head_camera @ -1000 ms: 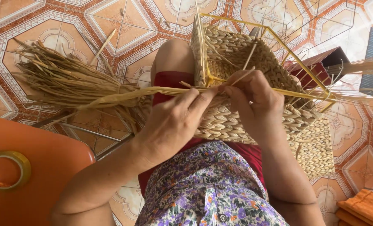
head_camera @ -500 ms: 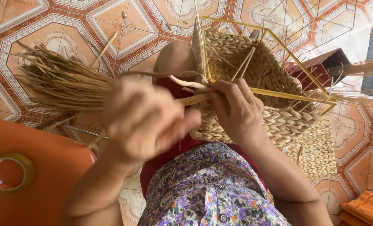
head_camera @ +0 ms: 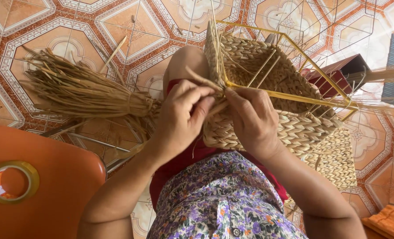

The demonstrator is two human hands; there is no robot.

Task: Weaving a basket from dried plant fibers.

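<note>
- Straw-coloured woven basket sits centre to right of frame, resting on the person's lap, built on a yellow wire frame whose upper bars stand bare above the plaited wall.
- Left hand, centre frame: fingers curled shut, pinching a flat fibre strand against the basket's near corner. Half a second ago this hand was a blur lower left of centre, away from the rim; it has since come back up to the corner.
- Right hand, just right of centre: fingers folded down over the basket edge, thumb and forefinger pressed on the weave at the yellow bar. What exactly it pinches cannot be told. Position nearly unchanged from the earlier frames.
- Both hands now touch at the fingertips over the same corner, as they did one second ago.
- Long strand that ran level across the knee one second ago is no longer stretched out to the left.
- Bundle of dry reeds lies on the patterned tile floor, upper left, unchanged.
- Orange stool at lower left carries a roll of tape; same place as before.
</note>
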